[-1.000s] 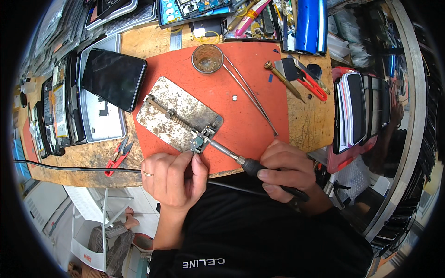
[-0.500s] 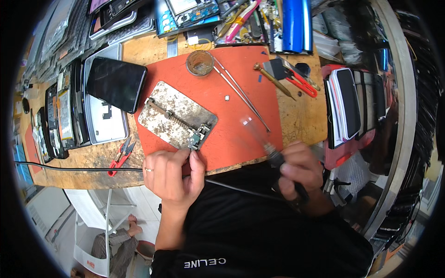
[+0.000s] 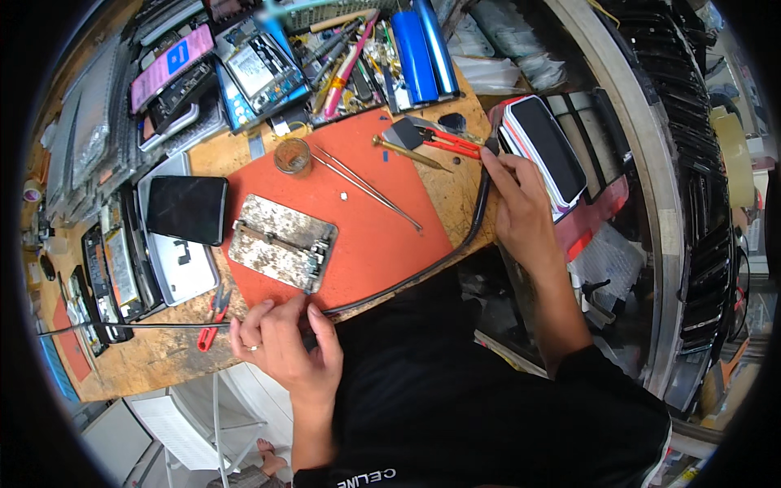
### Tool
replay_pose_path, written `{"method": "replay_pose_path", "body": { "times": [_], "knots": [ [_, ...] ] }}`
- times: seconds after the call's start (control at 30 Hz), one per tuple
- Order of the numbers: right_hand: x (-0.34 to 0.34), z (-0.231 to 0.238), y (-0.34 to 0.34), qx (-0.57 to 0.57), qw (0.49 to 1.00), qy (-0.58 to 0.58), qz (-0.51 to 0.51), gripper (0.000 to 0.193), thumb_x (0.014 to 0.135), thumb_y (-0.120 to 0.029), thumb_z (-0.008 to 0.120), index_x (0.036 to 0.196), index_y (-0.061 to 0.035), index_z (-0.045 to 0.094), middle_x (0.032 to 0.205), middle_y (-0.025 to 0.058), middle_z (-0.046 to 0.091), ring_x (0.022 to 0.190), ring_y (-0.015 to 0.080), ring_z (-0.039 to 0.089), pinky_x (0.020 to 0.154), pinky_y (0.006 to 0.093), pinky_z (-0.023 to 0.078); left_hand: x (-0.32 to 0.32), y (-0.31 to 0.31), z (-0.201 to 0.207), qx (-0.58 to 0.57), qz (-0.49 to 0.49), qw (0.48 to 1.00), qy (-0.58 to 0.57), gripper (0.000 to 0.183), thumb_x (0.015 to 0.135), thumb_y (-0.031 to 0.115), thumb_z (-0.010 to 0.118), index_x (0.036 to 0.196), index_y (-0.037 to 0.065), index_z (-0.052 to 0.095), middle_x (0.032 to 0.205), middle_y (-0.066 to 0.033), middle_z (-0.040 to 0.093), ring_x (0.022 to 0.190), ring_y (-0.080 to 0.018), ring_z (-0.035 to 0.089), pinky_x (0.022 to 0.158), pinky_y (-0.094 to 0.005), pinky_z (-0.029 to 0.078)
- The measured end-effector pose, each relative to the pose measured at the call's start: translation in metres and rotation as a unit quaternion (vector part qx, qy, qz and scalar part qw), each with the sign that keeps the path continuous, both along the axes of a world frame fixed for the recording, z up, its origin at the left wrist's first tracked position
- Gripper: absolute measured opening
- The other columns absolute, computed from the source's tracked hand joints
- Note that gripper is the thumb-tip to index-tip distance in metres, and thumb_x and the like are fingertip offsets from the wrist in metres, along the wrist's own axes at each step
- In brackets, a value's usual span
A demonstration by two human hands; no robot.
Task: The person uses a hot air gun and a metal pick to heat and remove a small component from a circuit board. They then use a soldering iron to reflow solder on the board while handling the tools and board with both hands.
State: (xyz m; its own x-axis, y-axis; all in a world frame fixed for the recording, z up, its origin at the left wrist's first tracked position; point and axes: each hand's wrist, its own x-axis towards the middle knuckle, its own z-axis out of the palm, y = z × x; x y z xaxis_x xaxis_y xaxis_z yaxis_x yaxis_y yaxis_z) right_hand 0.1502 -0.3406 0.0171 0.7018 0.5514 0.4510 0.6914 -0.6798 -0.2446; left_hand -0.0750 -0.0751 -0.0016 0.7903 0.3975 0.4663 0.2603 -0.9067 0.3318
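My left hand (image 3: 286,342) rests at the near edge of the mat, its loosely bent fingers apart and holding nothing. Just beyond its fingertips lies a stained metal board holder (image 3: 268,252) with a sliding clamp. A small green circuit board (image 3: 313,260) sits at the holder's right end. My right hand (image 3: 521,199) reaches to the right end of the bench, its fingers on the dark handle of a corded soldering iron (image 3: 491,146). The iron's tip is hidden. Its black cable (image 3: 474,232) curves down and runs left along the bench edge, past my left hand.
On the orange mat (image 3: 382,244) lie tweezers (image 3: 370,189) and a small glass jar (image 3: 293,158). Red-handled cutters (image 3: 449,142) and a brass screwdriver (image 3: 411,153) lie right of it. A black phone (image 3: 187,210) stands left; stacked phones (image 3: 541,146) sit far right.
My right hand has carried the soldering iron away from the mat to the right end of the bench. My left hand has drawn back slightly from the circuit board. The view has shifted.
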Motion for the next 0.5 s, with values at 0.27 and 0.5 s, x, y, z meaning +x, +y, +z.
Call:
{"method": "replay_pose_path", "body": {
  "times": [0.27,0.5],
  "knots": [
    [-0.037,0.007,0.077,0.019,0.997,0.030,0.074,0.017,0.092,-0.004,0.076,0.108,-0.0016,0.071,0.098,0.0131,0.065,0.089,0.0356,0.069,0.079,0.0476,0.055,0.006,0.004,-0.006,0.003,0.001,0.998,-0.061,0.017,0.089,0.011,0.077,0.106,0.010,0.076,0.096,-0.0018,0.071,0.111,-0.0283,0.067,0.123,-0.0554,0.027],
    [-0.030,0.016,0.090,0.046,0.996,0.067,0.028,0.015,0.094,-0.010,0.077,0.096,-0.0039,0.063,0.096,0.0154,0.064,0.090,0.0374,0.069,0.079,0.0487,0.056,0.030,0.072,0.064,0.068,-0.063,0.990,-0.105,0.019,0.089,0.000,0.076,0.106,0.006,0.071,0.092,-0.0085,0.071,0.083,-0.0302,0.065,0.087,-0.0488,0.046]
  ]
}}
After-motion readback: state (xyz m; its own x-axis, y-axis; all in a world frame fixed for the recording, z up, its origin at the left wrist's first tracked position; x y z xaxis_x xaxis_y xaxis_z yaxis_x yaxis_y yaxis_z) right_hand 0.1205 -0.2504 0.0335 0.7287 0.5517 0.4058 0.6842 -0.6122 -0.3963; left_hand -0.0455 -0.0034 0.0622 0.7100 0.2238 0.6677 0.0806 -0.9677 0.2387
